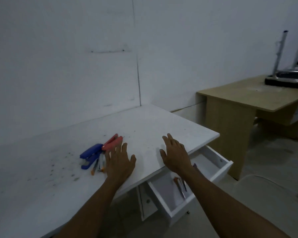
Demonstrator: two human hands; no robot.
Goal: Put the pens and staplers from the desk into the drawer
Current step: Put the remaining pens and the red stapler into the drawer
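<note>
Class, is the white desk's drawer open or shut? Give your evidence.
Open. The drawer sticks out from under the desk top, its white inside exposed, with a few pens lying in it.

Only 1 view: a wide-angle camera on the person's head, close above the near edge of the desk (144,124) by its right corner. It faces forward and down toward the wall (58,57) behind the far edge; the drawer (163,193) shows below right.
</note>
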